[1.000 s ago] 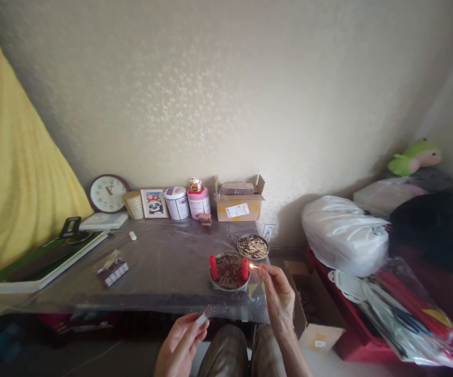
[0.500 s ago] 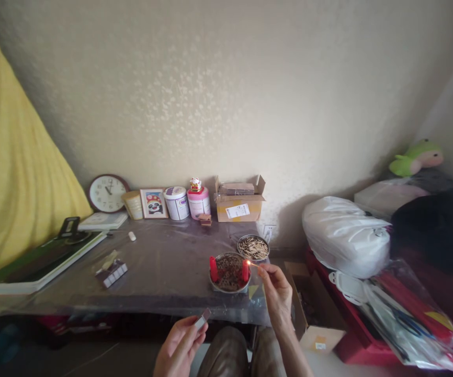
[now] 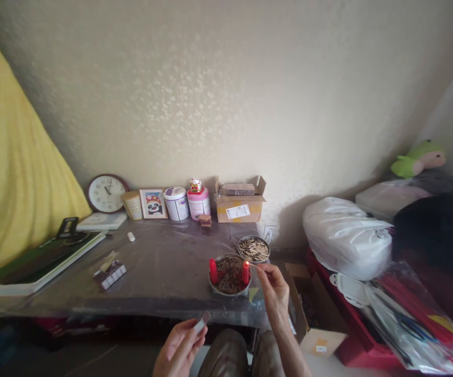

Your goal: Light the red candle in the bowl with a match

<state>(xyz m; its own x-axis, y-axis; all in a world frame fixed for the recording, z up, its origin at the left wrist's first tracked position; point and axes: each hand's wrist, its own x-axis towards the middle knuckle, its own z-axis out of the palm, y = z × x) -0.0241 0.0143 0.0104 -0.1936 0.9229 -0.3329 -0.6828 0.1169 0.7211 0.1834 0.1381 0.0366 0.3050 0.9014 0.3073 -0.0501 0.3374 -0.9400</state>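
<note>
My right hand [image 3: 275,289] pinches a burning match [image 3: 253,265], its small flame at the top of the right red candle [image 3: 246,273]. Whether the wick itself burns I cannot tell. A second red candle [image 3: 213,271] stands upright at the left side of the same round metal bowl [image 3: 230,293], which holds dark grainy filling. Low in front of the table, my left hand [image 3: 182,343] is closed around a small matchbox [image 3: 202,322]. Behind the bowl, a round dish [image 3: 266,257] is heaped with matchsticks [image 3: 253,248].
On the dark table [image 3: 163,262] lie a pack of matchboxes [image 3: 111,274] and a green-covered book [image 3: 34,264]. Along the wall stand a clock [image 3: 108,193], a framed picture [image 3: 154,204], tins [image 3: 177,204] and a cardboard box [image 3: 242,209]. White bags [image 3: 346,238] lie at right.
My right hand has moved slightly left, bringing the match flame from just beside the right candle onto its top. My left hand stays almost still with the matchbox.
</note>
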